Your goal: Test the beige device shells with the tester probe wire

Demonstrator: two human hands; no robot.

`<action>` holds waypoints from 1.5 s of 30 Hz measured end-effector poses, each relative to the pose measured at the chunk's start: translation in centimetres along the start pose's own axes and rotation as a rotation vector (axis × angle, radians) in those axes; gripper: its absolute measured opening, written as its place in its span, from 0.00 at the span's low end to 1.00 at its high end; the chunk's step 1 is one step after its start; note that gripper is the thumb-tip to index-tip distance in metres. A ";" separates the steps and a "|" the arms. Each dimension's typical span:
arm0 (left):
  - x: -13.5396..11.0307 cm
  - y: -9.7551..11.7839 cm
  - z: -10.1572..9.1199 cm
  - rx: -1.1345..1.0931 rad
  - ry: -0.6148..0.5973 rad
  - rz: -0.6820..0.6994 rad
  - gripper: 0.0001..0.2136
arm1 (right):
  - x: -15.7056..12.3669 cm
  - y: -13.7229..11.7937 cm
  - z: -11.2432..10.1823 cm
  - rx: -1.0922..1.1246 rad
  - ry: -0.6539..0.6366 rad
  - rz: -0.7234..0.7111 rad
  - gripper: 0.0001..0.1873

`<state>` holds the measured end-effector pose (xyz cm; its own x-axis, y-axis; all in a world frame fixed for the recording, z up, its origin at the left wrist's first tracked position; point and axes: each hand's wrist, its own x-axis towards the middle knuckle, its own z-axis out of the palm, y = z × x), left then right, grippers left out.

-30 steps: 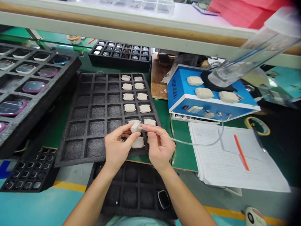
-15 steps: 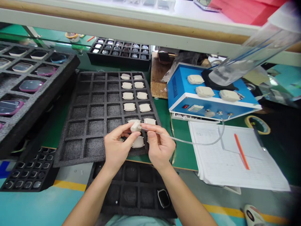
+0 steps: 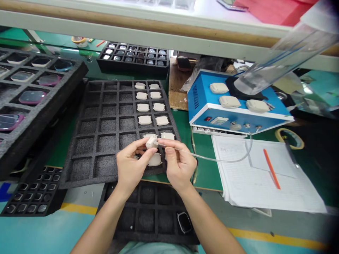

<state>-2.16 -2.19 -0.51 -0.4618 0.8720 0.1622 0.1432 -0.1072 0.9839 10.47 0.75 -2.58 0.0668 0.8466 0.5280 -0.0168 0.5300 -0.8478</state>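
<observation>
My left hand (image 3: 131, 165) pinches a small cream plastic case (image 3: 152, 142) between thumb and fingers. My right hand (image 3: 178, 163) pinches the end of a thin clear tube (image 3: 219, 160) and holds its tip against the case. The tube runs right to the blue box machine (image 3: 233, 106). Both hands hover over the near right corner of a black foam tray (image 3: 106, 130), whose two right columns hold several more cream cases (image 3: 145, 120). Another case (image 3: 155, 160) lies in the cell just under my hands.
Three cream cases sit on top of the blue machine. A paper pad (image 3: 265, 180) with an orange pen (image 3: 270, 168) lies to the right. Foam trays of coloured watch faces (image 3: 29, 97) stand at left, smaller black trays (image 3: 135, 58) behind and below. A clear cylinder (image 3: 278, 58) leans at top right.
My hands have stayed together on the case and tube, with only a slight shift of the view.
</observation>
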 end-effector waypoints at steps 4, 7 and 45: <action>0.0 0.0 0.0 -0.002 -0.001 -0.008 0.14 | 0.0 0.0 0.0 -0.022 0.002 0.008 0.08; 0.1 -0.1 0.0 -0.003 -0.001 -0.007 0.14 | 0.0 -0.1 0.0 -0.009 0.004 0.001 0.08; 0.8 0.1 -0.1 0.047 0.045 0.026 0.19 | 1.2 0.4 0.7 0.069 -0.011 -0.014 0.08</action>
<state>-2.58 -1.50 -0.25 -0.4963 0.8466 0.1924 0.1961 -0.1065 0.9748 9.88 2.02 -2.28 0.0561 0.8391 0.5410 -0.0849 0.5439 -0.8348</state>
